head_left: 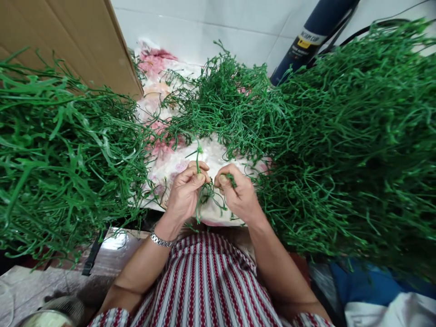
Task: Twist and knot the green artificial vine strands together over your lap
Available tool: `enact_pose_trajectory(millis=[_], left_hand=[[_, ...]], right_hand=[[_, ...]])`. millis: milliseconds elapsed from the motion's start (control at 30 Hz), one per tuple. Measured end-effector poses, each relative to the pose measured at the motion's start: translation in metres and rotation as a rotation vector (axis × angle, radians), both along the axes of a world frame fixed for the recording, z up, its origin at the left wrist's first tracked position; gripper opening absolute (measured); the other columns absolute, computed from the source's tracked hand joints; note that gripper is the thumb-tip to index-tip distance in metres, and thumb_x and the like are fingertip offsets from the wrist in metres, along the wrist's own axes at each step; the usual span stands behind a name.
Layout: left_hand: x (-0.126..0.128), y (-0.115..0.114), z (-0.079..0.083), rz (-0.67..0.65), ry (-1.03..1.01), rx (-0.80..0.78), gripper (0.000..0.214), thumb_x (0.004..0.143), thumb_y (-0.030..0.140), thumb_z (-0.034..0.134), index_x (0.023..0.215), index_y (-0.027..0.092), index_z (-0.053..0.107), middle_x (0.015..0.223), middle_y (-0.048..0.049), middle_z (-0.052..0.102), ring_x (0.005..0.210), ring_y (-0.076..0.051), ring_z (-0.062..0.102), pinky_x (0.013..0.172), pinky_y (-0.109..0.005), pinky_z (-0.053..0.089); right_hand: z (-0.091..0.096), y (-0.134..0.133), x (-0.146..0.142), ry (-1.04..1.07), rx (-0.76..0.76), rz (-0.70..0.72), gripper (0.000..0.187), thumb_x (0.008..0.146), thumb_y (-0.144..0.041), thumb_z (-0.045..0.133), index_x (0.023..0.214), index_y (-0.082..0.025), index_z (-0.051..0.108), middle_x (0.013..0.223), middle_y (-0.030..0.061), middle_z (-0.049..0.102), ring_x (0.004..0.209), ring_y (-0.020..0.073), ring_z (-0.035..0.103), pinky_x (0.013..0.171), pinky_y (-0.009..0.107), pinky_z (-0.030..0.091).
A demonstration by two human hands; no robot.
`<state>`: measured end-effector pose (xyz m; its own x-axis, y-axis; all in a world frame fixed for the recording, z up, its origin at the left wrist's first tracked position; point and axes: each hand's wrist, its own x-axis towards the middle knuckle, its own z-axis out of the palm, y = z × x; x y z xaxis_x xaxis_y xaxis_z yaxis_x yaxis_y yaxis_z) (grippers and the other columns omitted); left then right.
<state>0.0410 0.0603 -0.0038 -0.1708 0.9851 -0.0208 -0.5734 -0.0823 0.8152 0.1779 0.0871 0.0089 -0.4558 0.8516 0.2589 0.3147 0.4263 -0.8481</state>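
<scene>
My left hand (188, 186), with a metal watch on its wrist, pinches a thin green artificial plant stem (198, 159) between thumb and fingers. The stem stands upright out of the grip, and thin pieces of it hang below. Close by on the right, my right hand (235, 190) is closed, thumb against curled forefinger, with green stem pieces (231, 180) showing between the fingers. Only a small gap separates the two hands. Both are above a white and pink flowered cloth or plastic cover (218, 152), near its front edge.
Tangled green stems form a large heap on the left (68, 154), another on the right (357, 150) and a smaller pile at the back (235, 100). A cardboard box (68, 41) stands back left. A dark blue cylinder (306, 45) leans against the white tiled wall (211, 22).
</scene>
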Motion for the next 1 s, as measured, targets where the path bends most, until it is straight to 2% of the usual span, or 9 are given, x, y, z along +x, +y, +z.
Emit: enact_pose_trajectory(millis=[67,167,300,467,633,800,1000], left_hand=[[0.003,0.000,-0.001,0.029,-0.014,0.003,0.013,0.068,0.025,0.067,0.061,0.015,0.066,0.088,-0.0042,0.052,0.089,-0.014,0.050,0.081,-0.022,0.039],[0.005,0.000,-0.003,0.037,-0.034,0.001,0.012,0.067,0.027,0.068,0.062,0.016,0.067,0.092,-0.0039,0.051,0.090,-0.014,0.049,0.080,-0.022,0.040],[0.007,-0.002,-0.005,0.024,-0.019,-0.019,0.014,0.065,0.030,0.070,0.061,0.016,0.068,0.093,-0.0044,0.050,0.086,-0.014,0.050,0.076,-0.023,0.042],[0.007,-0.003,-0.002,0.030,-0.058,0.035,0.012,0.066,0.027,0.069,0.061,0.016,0.068,0.080,-0.0042,0.054,0.083,-0.014,0.051,0.077,-0.024,0.041],[0.003,-0.002,0.000,-0.092,-0.167,0.043,0.018,0.071,0.030,0.065,0.059,0.016,0.064,0.062,-0.0030,0.053,0.069,-0.014,0.050,0.065,-0.025,0.039],[-0.001,0.000,0.002,-0.238,-0.268,-0.071,0.028,0.073,0.030,0.062,0.052,0.015,0.051,0.051,-0.0003,0.043,0.054,-0.011,0.042,0.056,-0.024,0.035],[0.001,-0.004,0.000,-0.238,-0.313,-0.106,0.033,0.072,0.029,0.060,0.047,0.016,0.044,0.041,0.0015,0.034,0.048,-0.010,0.034,0.053,-0.024,0.032]], right_hand=[[-0.004,-0.003,-0.006,-0.016,-0.035,0.006,0.016,0.090,-0.029,0.040,0.088,-0.018,0.051,0.065,-0.0021,0.049,0.055,0.0091,0.044,0.057,0.022,0.036],[-0.007,-0.004,-0.010,-0.011,-0.072,0.037,0.019,0.088,-0.032,0.045,0.094,-0.016,0.054,0.073,-0.0008,0.053,0.061,0.0090,0.046,0.060,0.021,0.036],[-0.007,-0.001,-0.011,-0.012,-0.140,0.065,0.017,0.081,-0.033,0.056,0.080,-0.016,0.055,0.067,-0.0027,0.049,0.060,0.0088,0.043,0.058,0.020,0.034],[-0.009,0.000,-0.011,0.128,-0.139,0.021,0.016,0.081,-0.030,0.056,0.073,-0.017,0.052,0.065,-0.0030,0.046,0.062,0.0091,0.042,0.060,0.020,0.035],[-0.008,-0.001,-0.007,0.111,-0.212,0.169,0.026,0.084,-0.033,0.051,0.064,-0.017,0.044,0.060,-0.0047,0.035,0.056,0.0077,0.032,0.054,0.020,0.028],[-0.006,0.002,-0.001,0.088,-0.213,0.287,0.028,0.084,-0.037,0.049,0.068,-0.015,0.051,0.058,-0.0044,0.035,0.055,0.0079,0.032,0.052,0.020,0.027],[-0.008,0.004,0.000,0.112,-0.300,0.408,0.031,0.083,-0.039,0.050,0.066,-0.014,0.056,0.054,-0.0045,0.036,0.051,0.0069,0.030,0.047,0.020,0.024]])
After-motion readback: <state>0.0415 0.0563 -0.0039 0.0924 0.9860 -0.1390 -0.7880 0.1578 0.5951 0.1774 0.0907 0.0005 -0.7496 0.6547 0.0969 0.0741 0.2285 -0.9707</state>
